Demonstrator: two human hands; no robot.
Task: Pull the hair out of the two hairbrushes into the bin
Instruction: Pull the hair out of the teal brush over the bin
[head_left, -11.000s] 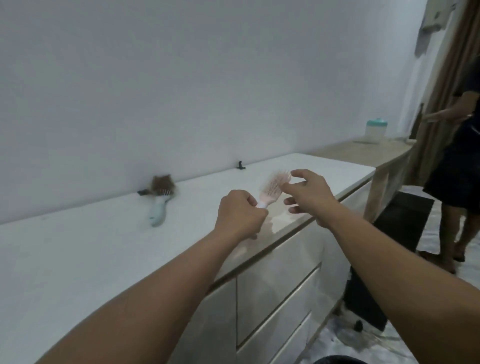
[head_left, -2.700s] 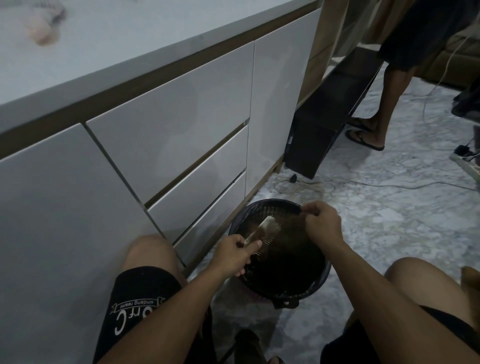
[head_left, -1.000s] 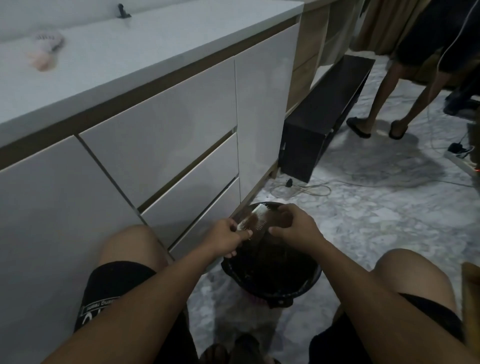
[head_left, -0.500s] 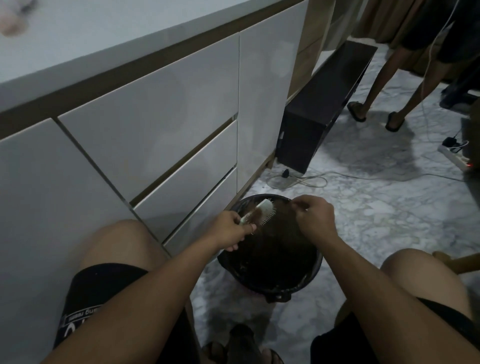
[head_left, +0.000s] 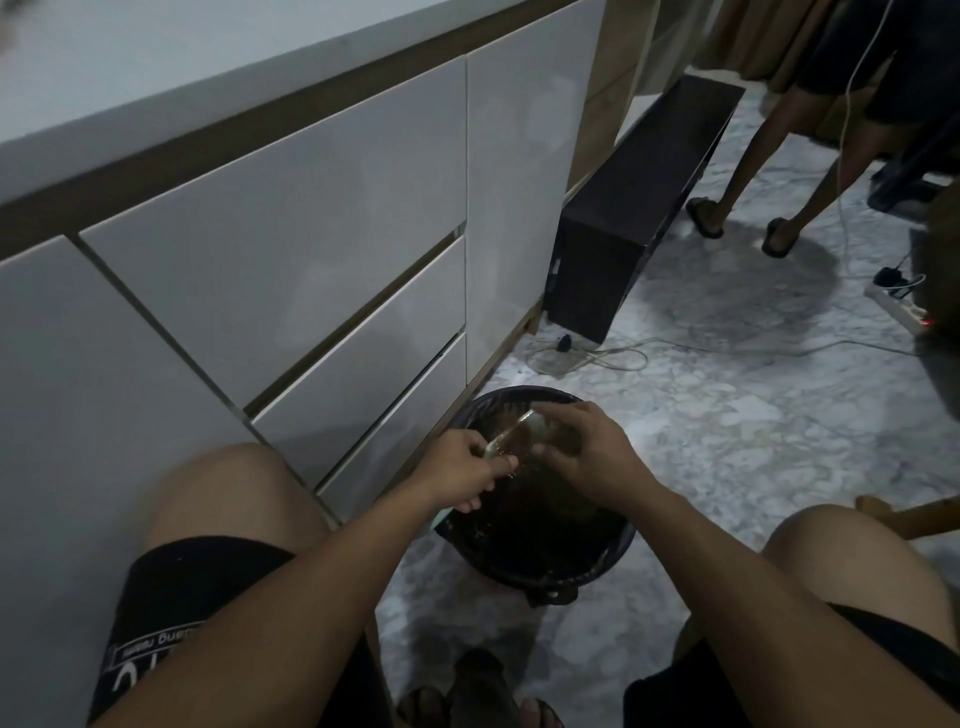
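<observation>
I squat over a round black bin lined with a dark bag, standing on the marble floor beside the white cabinet. My left hand grips the handle of a pale hairbrush held above the bin's mouth. My right hand lies over the brush head, fingers curled onto the bristles. Brown hair sits blurred around the bristles. The right hand's fingers hide most of the brush head. The second hairbrush is out of view.
White cabinet drawers rise close on the left. A black box lies on the floor behind the bin, with loose cables and a power strip. Another person's legs stand at the back right. A wooden piece pokes in at right.
My right hand has moved left from the bin's far rim back onto the brush head. The left hand keeps the brush over the bin, and the view has tilted slightly.
</observation>
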